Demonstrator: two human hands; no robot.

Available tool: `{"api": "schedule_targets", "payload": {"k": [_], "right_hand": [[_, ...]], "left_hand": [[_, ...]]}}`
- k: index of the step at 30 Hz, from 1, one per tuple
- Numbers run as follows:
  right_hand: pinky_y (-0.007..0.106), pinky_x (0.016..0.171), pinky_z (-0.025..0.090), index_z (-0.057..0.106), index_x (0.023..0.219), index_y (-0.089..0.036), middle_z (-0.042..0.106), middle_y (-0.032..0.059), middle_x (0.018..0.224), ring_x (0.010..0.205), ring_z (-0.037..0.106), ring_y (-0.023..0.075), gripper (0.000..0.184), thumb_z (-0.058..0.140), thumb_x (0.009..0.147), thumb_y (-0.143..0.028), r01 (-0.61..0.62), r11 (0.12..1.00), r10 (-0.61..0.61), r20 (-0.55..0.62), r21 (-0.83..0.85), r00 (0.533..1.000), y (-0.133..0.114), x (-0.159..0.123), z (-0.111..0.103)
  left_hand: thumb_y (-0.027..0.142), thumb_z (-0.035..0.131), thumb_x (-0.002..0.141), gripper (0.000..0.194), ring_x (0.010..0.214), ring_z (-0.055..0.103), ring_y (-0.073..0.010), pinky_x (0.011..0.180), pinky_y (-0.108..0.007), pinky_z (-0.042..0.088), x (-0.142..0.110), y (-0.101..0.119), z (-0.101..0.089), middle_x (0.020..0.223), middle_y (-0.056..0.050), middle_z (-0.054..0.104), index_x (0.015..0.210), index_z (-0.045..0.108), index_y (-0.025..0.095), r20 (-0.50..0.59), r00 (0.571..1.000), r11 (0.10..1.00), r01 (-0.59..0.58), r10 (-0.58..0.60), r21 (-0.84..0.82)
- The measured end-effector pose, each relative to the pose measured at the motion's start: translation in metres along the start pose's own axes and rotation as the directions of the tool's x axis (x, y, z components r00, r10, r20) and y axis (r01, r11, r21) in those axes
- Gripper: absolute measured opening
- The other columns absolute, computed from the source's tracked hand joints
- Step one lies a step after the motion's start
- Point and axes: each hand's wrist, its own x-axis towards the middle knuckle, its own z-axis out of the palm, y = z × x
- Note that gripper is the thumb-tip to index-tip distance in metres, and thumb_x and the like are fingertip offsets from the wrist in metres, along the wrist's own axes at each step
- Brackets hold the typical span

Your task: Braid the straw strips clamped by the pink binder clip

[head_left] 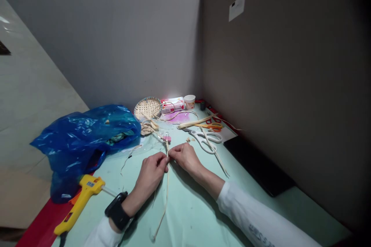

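Note:
Pale straw-like strands (167, 189) run from a pink binder clip (166, 138) down toward the front of the table. My left hand (152, 170) pinches the strands from the left, thumb against fingers. From the right, my right hand (184, 157) is closed with its fingertips on the same strands, just above the left thumb. Between the clip and my hands the strands look braided or twisted. Below my hands loose ends hang apart and lie on the pale green cloth (199, 220).
White scissors (207, 139) and orange scissors (214, 126) lie at the right, near a black flat slab (257, 166). On the left are a blue plastic bag (95, 127) and a yellow glue gun (79, 200). A woven basket (147, 108) and paper cup (189, 102) stand behind.

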Motion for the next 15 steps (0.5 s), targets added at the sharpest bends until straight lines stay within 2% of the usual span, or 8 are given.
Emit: {"api": "schedule_targets", "payload": {"k": [6,10,13,15], "right_hand": [[0.022,0.045,0.024,0.057,0.049,-0.015,0.044,-0.0031,0.042,0.044,0.036,0.0087,0.021,0.052,0.067,-0.024,-0.049,0.975,0.034,0.073,0.217,0.997,-0.004,-0.002,-0.003],[0.022,0.042,0.02,0.046,0.046,-0.018,0.035,-0.0051,0.042,0.041,0.027,0.0074,0.022,0.052,0.065,-0.024,-0.084,0.932,0.053,0.096,0.353,0.994,-0.01,-0.006,-0.002],[0.023,0.042,0.019,0.05,0.049,-0.017,0.036,-0.0053,0.043,0.042,0.025,0.0072,0.017,0.052,0.064,-0.023,-0.093,0.91,0.065,0.083,0.404,0.994,-0.008,-0.005,0.002],[0.023,0.043,0.018,0.057,0.052,-0.015,0.038,-0.0052,0.042,0.041,0.026,0.0072,0.015,0.051,0.064,-0.022,-0.084,0.906,0.062,0.067,0.416,0.996,-0.005,-0.004,0.005]], "left_hand": [[0.026,0.039,0.088,0.025,0.058,0.054,-0.0187,0.061,-0.027,0.032,-0.005,0.008,0.014,0.06,-0.003,0.062,0.07,0.054,0.02,-0.009,0.999,0.992,-0.043,0.045,0.119],[0.027,0.041,0.087,0.026,0.058,0.051,-0.0179,0.059,-0.027,0.03,-0.005,0.011,0.014,0.059,-0.003,0.06,0.065,0.054,0.02,-0.029,0.997,0.99,-0.072,0.076,0.118],[0.032,0.045,0.085,0.031,0.055,0.049,-0.0164,0.058,-0.027,0.029,-0.004,0.012,0.006,0.053,-0.001,0.055,0.059,0.054,0.019,0.003,0.997,0.995,-0.079,0.079,0.067],[0.04,0.048,0.084,0.038,0.054,0.046,-0.0154,0.057,-0.026,0.028,-0.001,0.008,-0.001,0.05,0.0,0.052,0.053,0.055,0.018,-0.024,0.999,0.999,-0.048,0.048,0.002]]}}
